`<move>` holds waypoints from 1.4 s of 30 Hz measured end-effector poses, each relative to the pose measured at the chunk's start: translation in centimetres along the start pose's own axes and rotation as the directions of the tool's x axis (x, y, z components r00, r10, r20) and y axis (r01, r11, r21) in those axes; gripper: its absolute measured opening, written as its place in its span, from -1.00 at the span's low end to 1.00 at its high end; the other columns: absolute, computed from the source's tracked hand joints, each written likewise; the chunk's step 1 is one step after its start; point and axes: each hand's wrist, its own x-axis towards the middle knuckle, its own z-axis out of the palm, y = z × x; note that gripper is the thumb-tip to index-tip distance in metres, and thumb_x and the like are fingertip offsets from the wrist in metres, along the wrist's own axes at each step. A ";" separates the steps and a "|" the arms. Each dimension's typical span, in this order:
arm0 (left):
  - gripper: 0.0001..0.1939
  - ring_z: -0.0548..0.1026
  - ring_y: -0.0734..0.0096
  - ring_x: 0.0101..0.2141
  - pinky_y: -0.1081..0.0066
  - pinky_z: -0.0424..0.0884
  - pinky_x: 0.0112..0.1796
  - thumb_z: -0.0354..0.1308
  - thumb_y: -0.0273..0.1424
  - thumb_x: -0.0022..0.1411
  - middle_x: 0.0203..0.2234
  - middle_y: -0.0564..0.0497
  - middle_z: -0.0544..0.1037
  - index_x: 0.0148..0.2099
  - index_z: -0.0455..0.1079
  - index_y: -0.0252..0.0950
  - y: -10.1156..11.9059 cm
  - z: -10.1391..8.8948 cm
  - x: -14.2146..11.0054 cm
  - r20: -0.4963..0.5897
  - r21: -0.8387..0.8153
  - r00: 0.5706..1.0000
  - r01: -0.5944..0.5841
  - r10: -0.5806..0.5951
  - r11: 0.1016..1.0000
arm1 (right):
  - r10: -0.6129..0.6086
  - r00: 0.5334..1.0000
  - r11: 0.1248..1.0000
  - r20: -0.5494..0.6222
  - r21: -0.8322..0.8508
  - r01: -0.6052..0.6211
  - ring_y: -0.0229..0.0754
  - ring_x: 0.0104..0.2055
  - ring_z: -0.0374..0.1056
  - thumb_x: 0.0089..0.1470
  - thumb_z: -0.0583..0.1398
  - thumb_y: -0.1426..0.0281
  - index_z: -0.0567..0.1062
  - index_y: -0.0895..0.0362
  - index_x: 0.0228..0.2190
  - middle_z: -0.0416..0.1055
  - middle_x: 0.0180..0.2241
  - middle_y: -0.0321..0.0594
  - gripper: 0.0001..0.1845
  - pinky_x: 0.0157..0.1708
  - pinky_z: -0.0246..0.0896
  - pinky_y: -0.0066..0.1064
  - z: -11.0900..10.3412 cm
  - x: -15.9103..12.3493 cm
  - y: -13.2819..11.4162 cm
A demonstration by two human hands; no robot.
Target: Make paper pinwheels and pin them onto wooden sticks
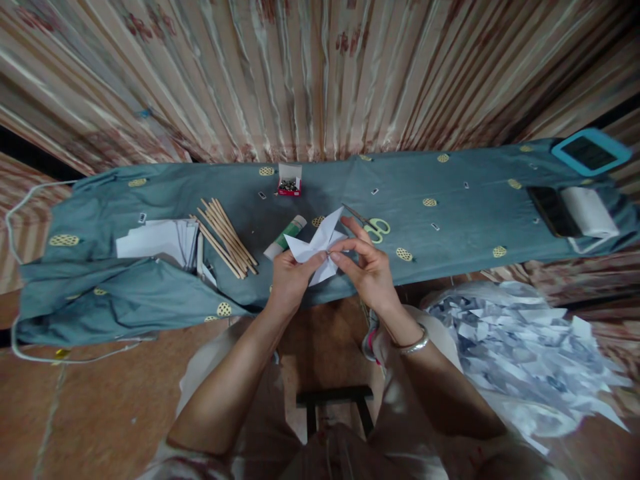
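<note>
A white paper pinwheel is held up between my hands over the front part of the cloth-covered table. My left hand grips it from the left, thumb on its lower blade. With thumb and fingertips pinched at its centre, my right hand also holds it; anything small under those fingertips is hidden. Just behind my left hand lies a green and white glue stick. Green-handled scissors rest beyond my right fingers, blades pointing left. Farther back sits an opened small red box with small metallic pieces inside.
Several wooden sticks and a stack of white paper lie on the left. At the right end are a dark phone, a white object and a blue-framed tablet. A plastic bag of folded papers stands on the floor.
</note>
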 end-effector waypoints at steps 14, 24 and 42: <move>-0.70 0.51 0.35 -0.49 0.39 0.44 -0.40 0.49 -0.31 -0.29 -0.51 0.01 0.62 -0.44 0.59 -0.32 0.2 -0.1 -0.1 0.011 0.111 0.997 -0.078 0.077 0.991 | 0.037 0.999 0.995 0.021 0.088 -0.039 -0.04 0.31 0.13 0.08 0.27 0.30 0.53 0.01 -0.40 0.42 0.06 -0.19 -0.94 0.32 -0.06 -0.03 0.0 0.2 0.3; -0.66 0.47 0.43 -0.54 0.45 0.41 -0.45 0.47 -0.21 -0.23 -0.54 0.02 0.60 -0.41 0.59 -0.33 0.6 -0.2 -0.2 0.102 0.186 0.989 -0.120 0.102 0.975 | 0.077 0.997 0.989 -0.016 0.128 -0.074 -0.02 0.28 0.17 0.04 0.28 0.30 0.53 0.03 -0.44 0.40 0.10 -0.20 -0.92 0.30 -0.03 -0.04 0.4 0.1 1.2; -0.60 0.48 0.42 -0.52 0.44 0.43 -0.43 0.47 -0.14 -0.23 -0.53 0.01 0.61 -0.40 0.59 -0.35 0.4 -0.8 0.3 0.157 0.276 0.987 -0.078 0.035 0.958 | 0.185 0.981 0.947 0.065 0.256 -0.196 -0.14 -0.18 0.46 -0.09 0.36 0.24 0.55 0.09 -0.15 0.56 -0.22 -0.21 -0.59 -0.09 0.37 -0.26 -0.1 0.3 1.8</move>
